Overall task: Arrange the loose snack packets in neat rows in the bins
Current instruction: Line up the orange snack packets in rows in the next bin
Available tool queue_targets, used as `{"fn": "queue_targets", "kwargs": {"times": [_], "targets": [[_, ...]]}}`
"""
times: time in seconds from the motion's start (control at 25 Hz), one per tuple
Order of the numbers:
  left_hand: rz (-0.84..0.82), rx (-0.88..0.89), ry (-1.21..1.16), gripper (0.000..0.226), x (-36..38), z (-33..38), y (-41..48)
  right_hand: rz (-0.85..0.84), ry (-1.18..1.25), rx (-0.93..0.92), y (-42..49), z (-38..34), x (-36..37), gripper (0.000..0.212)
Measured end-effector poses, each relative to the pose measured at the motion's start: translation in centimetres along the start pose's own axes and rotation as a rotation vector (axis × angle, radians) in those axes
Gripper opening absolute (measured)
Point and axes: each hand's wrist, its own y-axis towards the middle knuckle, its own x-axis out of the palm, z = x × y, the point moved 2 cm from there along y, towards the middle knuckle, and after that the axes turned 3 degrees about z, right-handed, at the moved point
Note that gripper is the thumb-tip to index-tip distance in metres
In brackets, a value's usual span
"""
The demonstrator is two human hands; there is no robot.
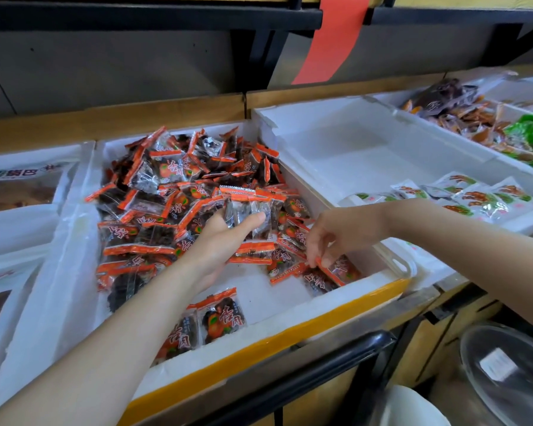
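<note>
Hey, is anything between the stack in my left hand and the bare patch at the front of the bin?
Nothing visible blocks it. The left hand holds the stack of packets right behind the bare bin floor. The right hand pinches a loose packet at that patch's right edge, beside the path.

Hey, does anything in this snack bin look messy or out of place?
Yes. The orange-edged packets in the middle foam bin lie heaped at all angles, not in rows; only two packets at the front wall stand side by side. The left hand grips a small stack, the right hand pinches one packet.
</note>
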Motion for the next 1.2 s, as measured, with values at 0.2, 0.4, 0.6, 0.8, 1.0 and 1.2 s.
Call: {"fn": "queue_targets", "kwargs": {"times": [0.2,0.4,0.6,0.8,1.0,1.2], "targets": [[0.047,0.046,-0.051,0.026,-0.8,0.7,0.1,0.425,-0.026,-0.021,1.1,-0.5,-1.2,0.006],[0.133,0.062,-0.113,0.067,-1.8,1.0,0.2,0.349,0.493,-0.013,3.0,-3.6,0.8,0.015],[0.134,0.093,-0.121,0.088,-1.8,1.2,0.4,0.081,0.545,0.107,4.7,-3.9,4.5,0.015],[0.119,0.084,-0.111,0.065,-1.5,1.2,0.3,0.198,0.271,0.028,4.6,-4.0,5.1,0.027],[0.102,0.079,-0.093,0.041,-1.2,1.0,0.4,0.226,-0.16,0.149,1.2,-1.0,2.2,0.047],[0.059,0.056,-0.063,0.063,-1.0,0.7,0.6,0.039,-0.064,0.237,0.6,0.6,3.4,0.06]]}}
